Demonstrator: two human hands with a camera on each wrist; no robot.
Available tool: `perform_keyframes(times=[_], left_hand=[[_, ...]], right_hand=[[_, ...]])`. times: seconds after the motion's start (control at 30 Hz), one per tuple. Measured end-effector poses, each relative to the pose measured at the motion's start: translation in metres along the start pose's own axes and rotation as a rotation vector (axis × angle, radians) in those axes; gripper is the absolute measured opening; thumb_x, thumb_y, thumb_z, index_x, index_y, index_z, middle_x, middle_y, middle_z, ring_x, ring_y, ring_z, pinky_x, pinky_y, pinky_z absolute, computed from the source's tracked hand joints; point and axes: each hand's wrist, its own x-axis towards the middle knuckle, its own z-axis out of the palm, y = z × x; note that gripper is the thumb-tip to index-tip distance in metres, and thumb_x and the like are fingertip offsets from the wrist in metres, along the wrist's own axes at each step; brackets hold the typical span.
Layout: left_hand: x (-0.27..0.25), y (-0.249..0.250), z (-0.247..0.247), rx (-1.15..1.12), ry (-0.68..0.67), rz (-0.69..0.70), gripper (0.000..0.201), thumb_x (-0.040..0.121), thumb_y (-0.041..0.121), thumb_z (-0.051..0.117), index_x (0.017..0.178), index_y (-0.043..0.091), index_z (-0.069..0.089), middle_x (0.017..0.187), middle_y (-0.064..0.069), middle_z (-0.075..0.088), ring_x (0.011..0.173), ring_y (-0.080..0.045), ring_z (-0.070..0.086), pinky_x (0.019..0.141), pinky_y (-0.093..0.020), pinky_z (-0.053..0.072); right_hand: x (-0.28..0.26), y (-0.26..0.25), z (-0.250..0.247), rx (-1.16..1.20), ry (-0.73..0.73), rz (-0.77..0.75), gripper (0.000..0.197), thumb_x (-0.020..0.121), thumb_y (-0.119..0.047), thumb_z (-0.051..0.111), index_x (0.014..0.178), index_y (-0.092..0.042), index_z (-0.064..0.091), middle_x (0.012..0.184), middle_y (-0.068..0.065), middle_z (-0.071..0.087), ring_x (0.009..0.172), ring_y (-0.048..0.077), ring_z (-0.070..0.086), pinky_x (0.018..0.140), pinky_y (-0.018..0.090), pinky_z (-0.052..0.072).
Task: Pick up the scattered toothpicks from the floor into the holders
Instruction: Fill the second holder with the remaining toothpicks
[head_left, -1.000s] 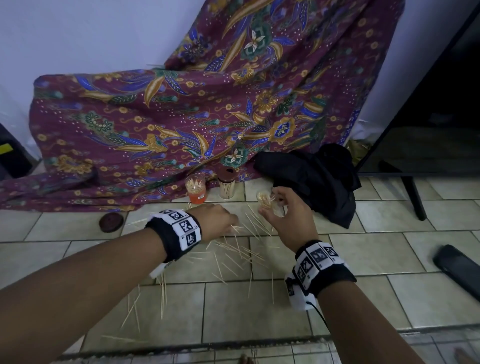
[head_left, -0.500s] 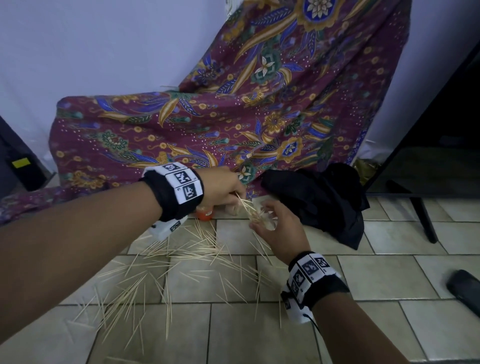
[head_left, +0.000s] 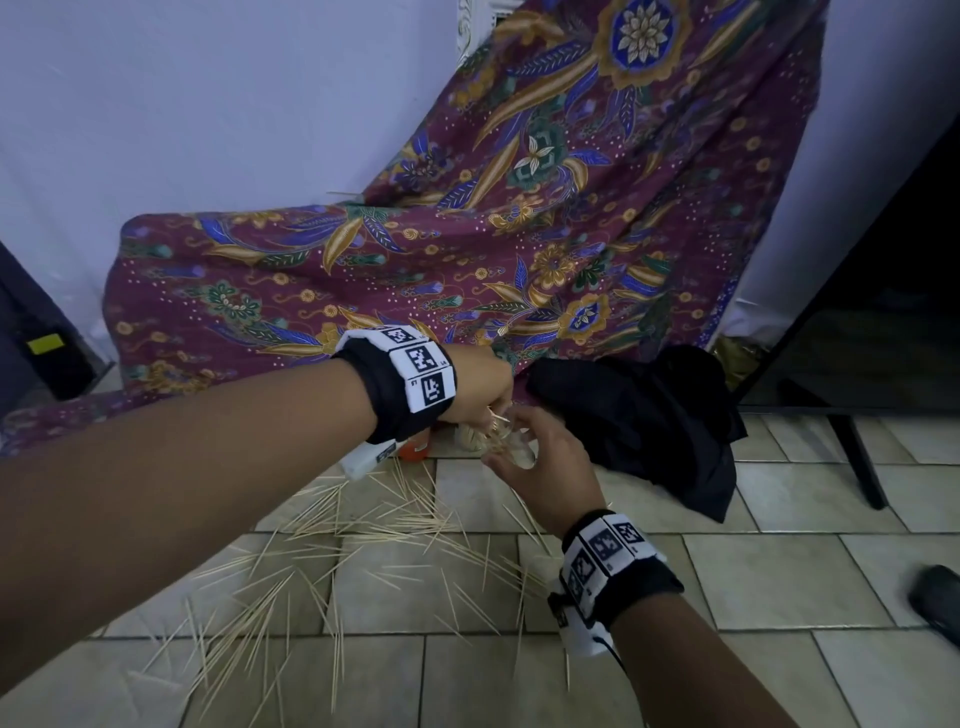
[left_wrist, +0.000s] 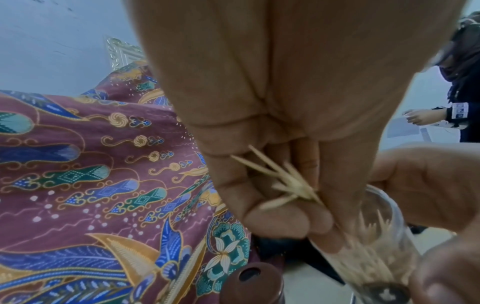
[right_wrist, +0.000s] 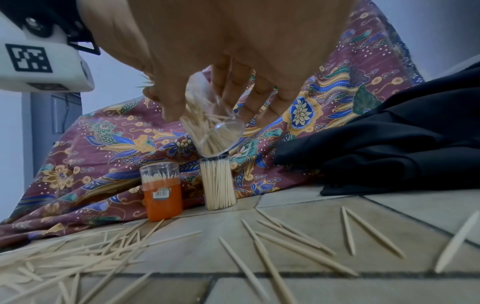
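Pinching a small bunch of toothpicks (left_wrist: 283, 181), left hand (head_left: 480, 382) feeds them w/ tips down into the clear holder (right_wrist: 210, 127); right hand (head_left: 545, 467) wraps that holder, tilted toward the left hand, prob. so the mouth meets the bunch. Loose toothpicks (head_left: 332, 561) lie across the floor tiles (head_left: 779, 577), thickest toward the left. Right wrist view alone shows an orange holder (right_wrist: 161, 191) and a full clear one (right_wrist: 218, 183) upright at the cloth (head_left: 363, 280) edge; head view hides them behind the hands.
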Motion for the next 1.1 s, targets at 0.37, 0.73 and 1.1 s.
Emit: perform_keyframes(times=[0.37,0.73,1.1], left_hand=[[0.003,-0.012,-0.017,-0.291,-0.067,-0.088,0.021,0.074,0.026,0.081,0.09,0.015,0.073,0.063,0.002,0.066,0.04,-0.003,0.053,0.046,-0.018,0.044],[-0.009,-0.024,-0.012,-0.616,0.083,-0.056,0.021,0.082,-0.002,0.061,0.093,0.014,0.07,0.083,-0.006,0.073,0.061,-0.011,0.068,0.059,-0.022,0.054],[-0.032,-0.026,0.011,-0.469,0.14,-0.016,0.01,0.084,0.027,0.074,0.093,0.024,0.074,0.083,0.007,0.073,0.062,0.003,0.059,0.056,-0.008,0.041]], right_hand=[[0.006,-0.004,0.003,0.093,0.016,-0.001,0.045,0.078,-0.036,0.078,0.118,-0.026,0.059,0.11,-0.012,0.063,0.098,0.006,0.056,0.086,0.028,0.047],[0.004,0.0,0.006,0.096,0.025,-0.025,0.045,0.077,-0.037,0.079,0.115,-0.029,0.058,0.108,-0.014,0.063,0.098,0.005,0.056,0.087,0.03,0.048],[-0.001,-0.006,-0.001,0.119,0.022,-0.009,0.048,0.078,-0.037,0.079,0.121,-0.031,0.059,0.111,-0.018,0.062,0.098,0.0,0.054,0.086,0.024,0.045]])
